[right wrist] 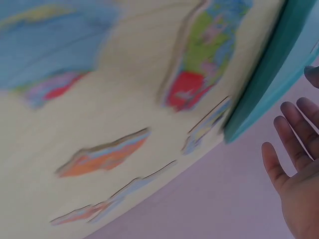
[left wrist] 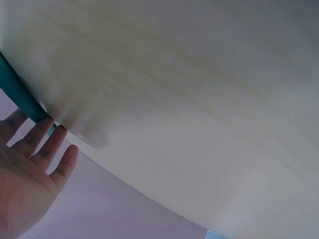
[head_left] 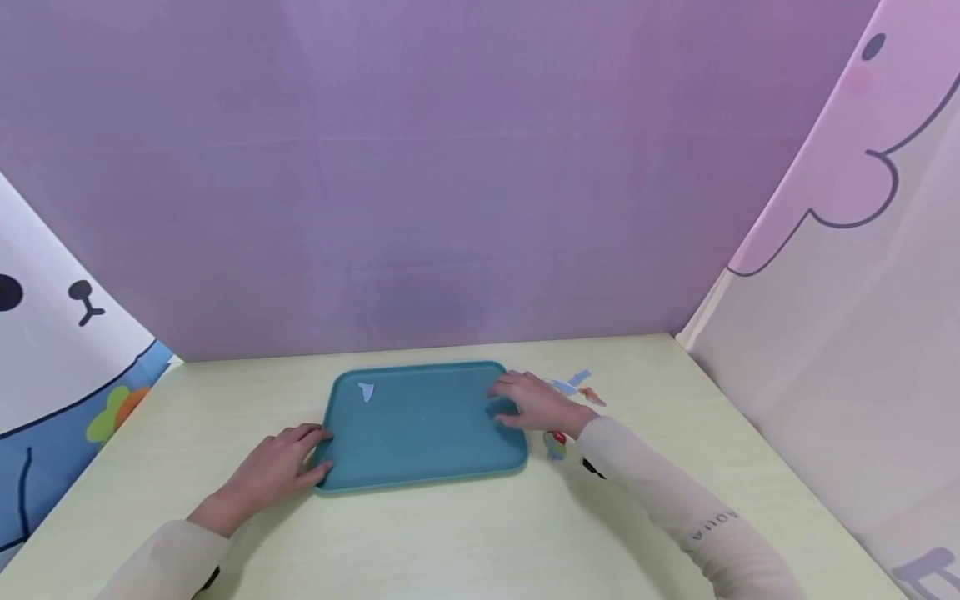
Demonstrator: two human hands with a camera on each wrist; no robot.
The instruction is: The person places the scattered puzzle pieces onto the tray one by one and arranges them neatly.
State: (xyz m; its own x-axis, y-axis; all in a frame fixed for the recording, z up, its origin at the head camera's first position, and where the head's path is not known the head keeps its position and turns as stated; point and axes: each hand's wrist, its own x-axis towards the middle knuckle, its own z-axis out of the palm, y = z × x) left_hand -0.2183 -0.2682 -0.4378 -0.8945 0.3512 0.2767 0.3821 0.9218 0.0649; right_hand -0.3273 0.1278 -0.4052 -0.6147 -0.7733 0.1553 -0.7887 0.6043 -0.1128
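A teal rectangular tray lies on the pale table. Its left rim is touched by the fingertips of my left hand, with the fingers fairly straight and the thumb spread lower down. My right hand reaches over the tray's right edge, fingers loosely extended, holding nothing. One small pale-blue flat piece sits in the tray's upper left. To the right of the tray lie several flat, irregular printed pieces, among them an orange one and a green one with a red end. My right forearm partly covers this group.
The light wood-look table meets a purple cloth backdrop behind the tray. Printed cloth panels stand at the left and right sides.
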